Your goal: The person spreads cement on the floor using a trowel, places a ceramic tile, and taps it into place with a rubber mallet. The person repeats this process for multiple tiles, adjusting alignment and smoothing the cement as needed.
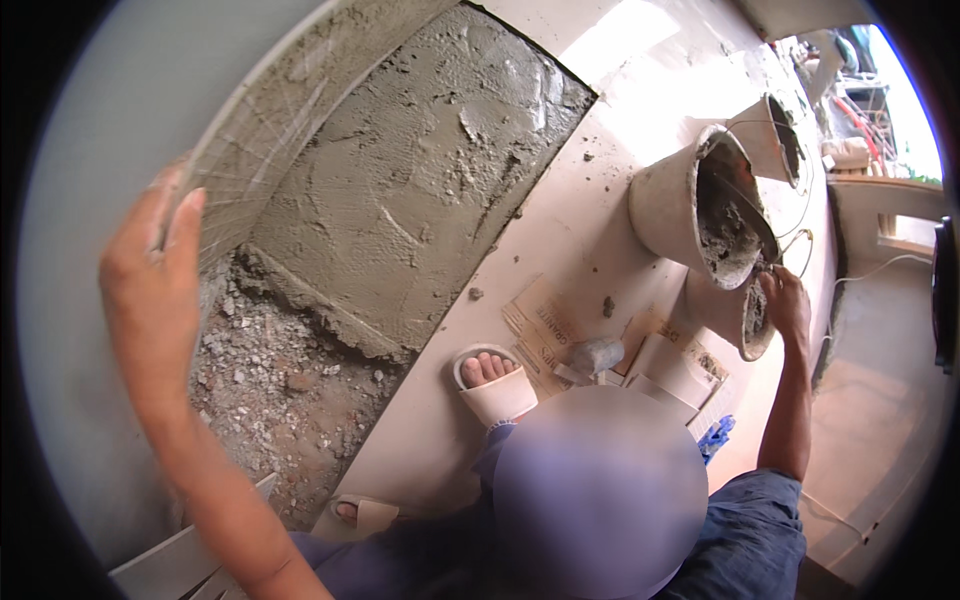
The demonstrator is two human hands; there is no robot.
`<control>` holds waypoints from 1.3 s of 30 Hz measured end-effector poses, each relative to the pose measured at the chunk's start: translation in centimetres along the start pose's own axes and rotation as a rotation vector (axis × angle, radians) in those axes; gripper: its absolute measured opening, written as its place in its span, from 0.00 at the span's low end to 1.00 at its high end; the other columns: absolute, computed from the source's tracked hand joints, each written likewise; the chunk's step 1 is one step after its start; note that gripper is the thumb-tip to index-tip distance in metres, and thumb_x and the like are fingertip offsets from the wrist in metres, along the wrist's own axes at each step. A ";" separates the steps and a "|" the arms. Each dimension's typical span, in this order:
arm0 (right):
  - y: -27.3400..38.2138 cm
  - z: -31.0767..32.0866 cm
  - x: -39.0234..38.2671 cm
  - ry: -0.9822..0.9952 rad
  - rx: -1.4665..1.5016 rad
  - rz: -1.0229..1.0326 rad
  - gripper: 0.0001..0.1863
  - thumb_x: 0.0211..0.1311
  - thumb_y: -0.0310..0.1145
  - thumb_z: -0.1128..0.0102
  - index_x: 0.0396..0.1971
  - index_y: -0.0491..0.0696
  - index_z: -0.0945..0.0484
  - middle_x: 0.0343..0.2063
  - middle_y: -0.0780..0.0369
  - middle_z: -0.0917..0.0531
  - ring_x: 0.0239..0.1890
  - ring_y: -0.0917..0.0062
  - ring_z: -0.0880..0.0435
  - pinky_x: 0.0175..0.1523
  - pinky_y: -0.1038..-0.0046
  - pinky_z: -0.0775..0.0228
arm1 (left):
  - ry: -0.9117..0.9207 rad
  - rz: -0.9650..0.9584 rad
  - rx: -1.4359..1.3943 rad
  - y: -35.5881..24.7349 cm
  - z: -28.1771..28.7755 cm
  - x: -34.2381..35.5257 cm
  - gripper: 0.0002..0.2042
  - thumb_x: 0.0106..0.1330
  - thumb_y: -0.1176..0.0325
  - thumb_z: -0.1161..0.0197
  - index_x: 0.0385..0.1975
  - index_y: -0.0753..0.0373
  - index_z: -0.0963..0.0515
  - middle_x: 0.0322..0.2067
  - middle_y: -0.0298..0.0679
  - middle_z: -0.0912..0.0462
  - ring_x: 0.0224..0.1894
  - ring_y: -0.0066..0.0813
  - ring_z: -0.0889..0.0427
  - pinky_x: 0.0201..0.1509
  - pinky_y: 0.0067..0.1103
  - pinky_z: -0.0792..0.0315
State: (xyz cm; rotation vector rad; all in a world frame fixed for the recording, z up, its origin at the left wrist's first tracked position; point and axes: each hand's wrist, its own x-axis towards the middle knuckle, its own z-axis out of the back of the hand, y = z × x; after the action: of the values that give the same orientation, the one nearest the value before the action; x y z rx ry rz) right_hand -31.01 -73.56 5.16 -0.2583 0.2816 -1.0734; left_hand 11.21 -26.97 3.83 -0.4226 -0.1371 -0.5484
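My left hand [160, 270] is closed on the edge of a large tile [270, 130], its fingers wrapped round the rim. The tile stands tilted up by the wall, its visible face streaked with grey mortar. Below it spreads a bed of wet mortar [410, 190], roughly smoothed, with a ragged near edge. At the right, my right hand [785, 300] is closed at the mouth of a mortar-caked bucket [665, 205]. It grips what looks like a trowel [762, 235], its dark blade against the mortar inside; the handle is mostly hidden by the fingers.
A second bucket [715, 310] lies under the first, and another bucket [765, 140] stands behind. Rubble [290, 390] fills the floor before the mortar bed. A mallet head [597, 355] rests on cardboard [545, 320] near my sandalled foot [490, 375]. A rounded pale shape [600, 490] blocks the lower middle.
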 end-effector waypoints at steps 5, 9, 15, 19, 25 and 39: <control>8.3 3.7 2.0 -0.176 0.549 0.099 0.19 0.66 0.47 0.41 0.40 0.45 0.18 0.31 0.60 0.17 0.33 0.71 0.18 0.42 0.70 0.27 | -0.026 -0.014 0.042 -1.8 0.0 -0.7 0.14 0.67 0.66 0.40 0.50 0.63 0.20 0.46 0.47 0.17 0.47 0.40 0.16 0.54 0.28 0.26; 24.8 6.7 1.4 0.198 1.429 0.453 0.33 0.67 0.58 0.47 0.42 0.38 0.19 0.28 0.62 0.19 0.32 0.79 0.20 0.42 0.76 0.25 | -0.020 -0.069 0.037 -2.9 -0.4 -1.7 0.13 0.67 0.66 0.41 0.49 0.61 0.20 0.39 0.44 0.15 0.38 0.36 0.15 0.47 0.28 0.23; 38.5 7.1 -2.9 0.441 1.527 0.501 0.41 0.63 0.68 0.53 0.35 0.36 0.21 0.21 0.58 0.20 0.20 0.79 0.20 0.25 0.76 0.23 | 0.031 -0.114 0.087 -5.1 -4.0 -6.3 0.19 0.67 0.69 0.40 0.57 0.61 0.28 0.31 0.44 0.15 0.29 0.32 0.14 0.28 0.23 0.17; 37.3 3.7 -4.4 0.360 1.591 0.386 0.26 0.67 0.49 0.46 0.26 0.36 0.22 0.16 0.61 0.22 0.18 0.78 0.20 0.23 0.75 0.25 | -0.017 -0.293 0.123 -6.4 -7.9 -9.9 0.19 0.67 0.72 0.41 0.57 0.66 0.30 0.33 0.48 0.15 0.33 0.39 0.13 0.31 0.25 0.15; 34.9 -5.5 -5.7 0.469 1.650 0.123 0.21 0.66 0.44 0.44 0.22 0.41 0.26 0.17 0.63 0.23 0.17 0.81 0.23 0.23 0.76 0.29 | 0.199 -0.197 -0.009 -7.5 -12.0 -15.6 0.25 0.61 0.65 0.33 0.57 0.66 0.30 0.46 0.50 0.18 0.50 0.44 0.18 0.51 0.36 0.22; 34.5 -17.2 -4.4 0.743 1.486 0.056 0.20 0.68 0.44 0.46 0.30 0.39 0.23 0.20 0.62 0.20 0.18 0.80 0.23 0.24 0.75 0.29 | 0.701 0.981 -0.521 1.9 -19.9 -18.7 0.26 0.64 0.44 0.40 0.23 0.68 0.25 0.17 0.39 0.23 0.15 0.24 0.25 0.20 0.21 0.33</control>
State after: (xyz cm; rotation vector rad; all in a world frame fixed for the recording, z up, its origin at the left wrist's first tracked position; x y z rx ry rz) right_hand -10.61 -55.20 -22.27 1.4846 0.0816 -1.0354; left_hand -3.36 -25.03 -19.28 -0.7073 0.8721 0.2777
